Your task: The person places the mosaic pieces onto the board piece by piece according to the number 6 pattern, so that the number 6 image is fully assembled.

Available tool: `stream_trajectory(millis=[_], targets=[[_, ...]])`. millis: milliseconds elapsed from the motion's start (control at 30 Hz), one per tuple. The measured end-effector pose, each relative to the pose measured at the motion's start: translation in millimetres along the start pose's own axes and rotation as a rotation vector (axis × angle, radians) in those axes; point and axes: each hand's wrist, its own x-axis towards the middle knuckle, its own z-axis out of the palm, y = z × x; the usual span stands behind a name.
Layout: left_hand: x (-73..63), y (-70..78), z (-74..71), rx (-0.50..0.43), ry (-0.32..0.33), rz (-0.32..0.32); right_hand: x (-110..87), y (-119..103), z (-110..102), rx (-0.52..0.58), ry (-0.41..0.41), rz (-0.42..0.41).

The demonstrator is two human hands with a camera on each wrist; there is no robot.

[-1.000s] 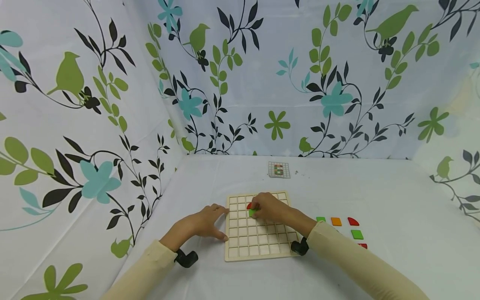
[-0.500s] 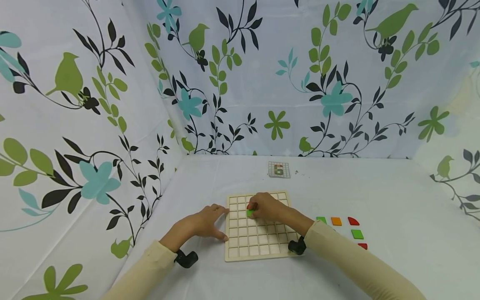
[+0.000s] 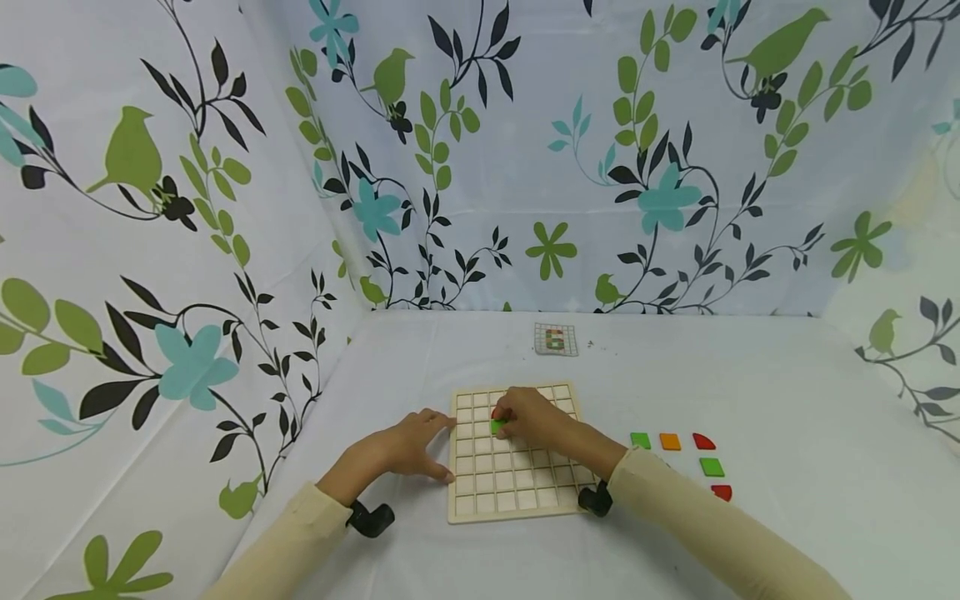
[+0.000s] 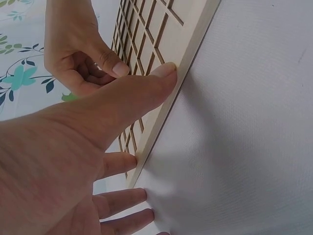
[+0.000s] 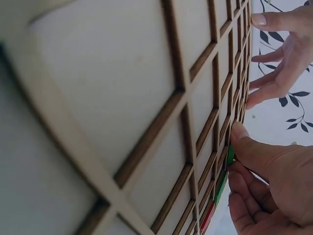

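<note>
White cloth (image 3: 787, 392) lies flat; behind it hangs bird-and-leaf printed fabric (image 3: 480, 208). The left hand (image 3: 401, 446), fingers spread, touches the edge of the wooden board (image 3: 510, 482); the right hand (image 3: 534, 417) pinches a green tile (image 5: 230, 154) at its grid. The print on the small card (image 3: 556, 339) is too tiny to read.

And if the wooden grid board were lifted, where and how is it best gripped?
Probably by the left rim and right rim together, coming in low from both sides. The board is wide and lies flat, with that plain rim as its border; a red piece sits on it, so a balanced two-sided hold should keep it level.
</note>
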Motion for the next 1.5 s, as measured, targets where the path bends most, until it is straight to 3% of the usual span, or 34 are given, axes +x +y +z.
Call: stream_trajectory(millis=[433,633,800,1067,1500], targets=[[1.9,0.1,2.7,0.000,0.003,0.003,-1.8,6,6,-0.144,0.001,-0.029],[3.8,0.0,4.6,-0.002,0.003,0.002,-10.1,2,2,-0.145,0.026,-0.046],[5.2,-2.4,5.1,0.000,0.008,0.004,-21.0,0,-13,-0.046,0.059,-0.068],[3.9,-0.2,2.5,0.001,0.014,-0.008,-47.1,15,-52,0.088,0.130,0.023],[1.9,-1.2,2.5,-0.010,0.013,-0.005,-122.2,66,-110,0.060,0.260,0.238]])
